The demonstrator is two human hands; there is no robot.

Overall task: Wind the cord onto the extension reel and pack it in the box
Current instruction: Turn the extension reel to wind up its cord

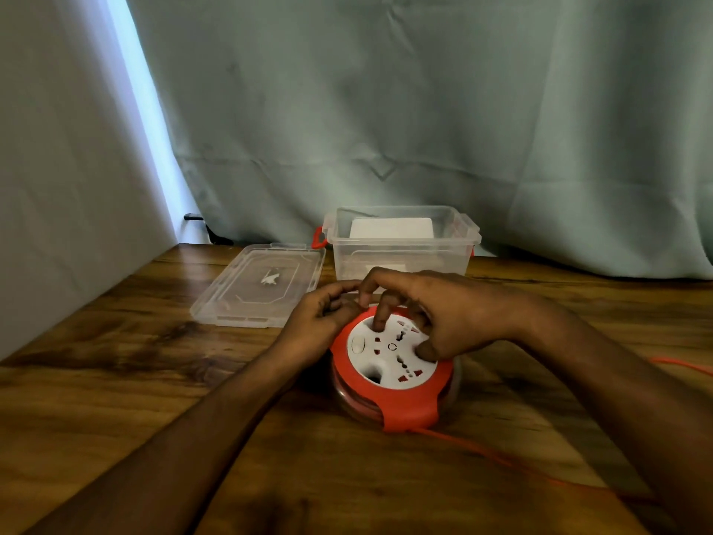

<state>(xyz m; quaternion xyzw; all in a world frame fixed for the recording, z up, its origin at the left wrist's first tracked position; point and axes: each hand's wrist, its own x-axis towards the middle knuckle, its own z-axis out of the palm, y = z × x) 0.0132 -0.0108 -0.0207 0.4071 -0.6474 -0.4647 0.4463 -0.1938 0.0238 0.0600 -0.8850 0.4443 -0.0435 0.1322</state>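
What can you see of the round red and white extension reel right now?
The round red and white extension reel lies flat on the brown wooden table, in front of the clear plastic box. Its white top face carries several sockets, an oval switch and round finger holes, framed by a red plastic housing over a clear drum with orange cord wound inside. The right hand rests on top, one finger in a hole; the left hand touches the far-left rim. Orange cord trails out to the right, still unwound.

Two bare forearms are seen, entering from the lower edge. No sleeves are worn as far as the arms are shown. The left hand (322, 316) and the right hand (443, 314) are ungloved. The fingernails are kept short.
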